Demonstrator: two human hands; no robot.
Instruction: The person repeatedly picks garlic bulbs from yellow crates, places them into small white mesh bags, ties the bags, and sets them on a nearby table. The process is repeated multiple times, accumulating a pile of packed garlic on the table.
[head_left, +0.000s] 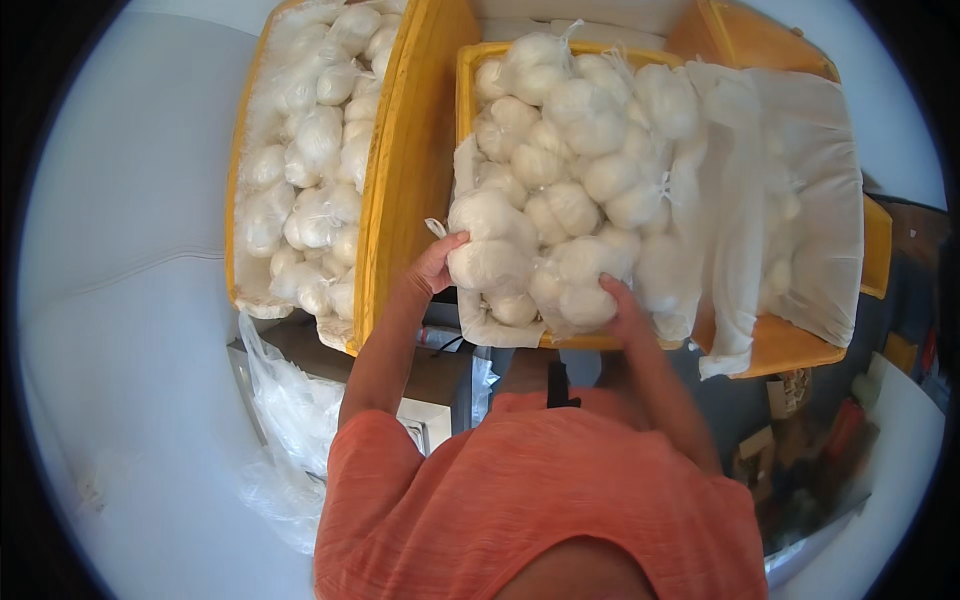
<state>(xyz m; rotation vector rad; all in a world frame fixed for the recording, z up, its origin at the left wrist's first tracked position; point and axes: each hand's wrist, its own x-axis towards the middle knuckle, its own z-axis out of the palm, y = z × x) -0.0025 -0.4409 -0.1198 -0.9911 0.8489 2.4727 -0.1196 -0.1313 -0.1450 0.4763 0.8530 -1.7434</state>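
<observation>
A yellow crate (466, 90) before me is heaped with clear plastic bags of round white buns. My left hand (439, 262) grips the left side of one bag of buns (491, 240), its thumb on top and its other fingers hidden. The knotted end of that bag sticks out above the thumb. At the crate's near side, my right hand (622, 306) holds the right edge of another bag of buns (576, 283). Both bags rest on or just above the pile; I cannot tell which. White cloth (499, 334) lines the crate's near left corner.
Left stands another yellow crate (382, 195) full of bagged buns (319, 142). Pale cloth (814, 187) drapes over the right side. Clear plastic bags (292, 397) hang at lower left. Cardboard boxes (754, 457) sit low on the right.
</observation>
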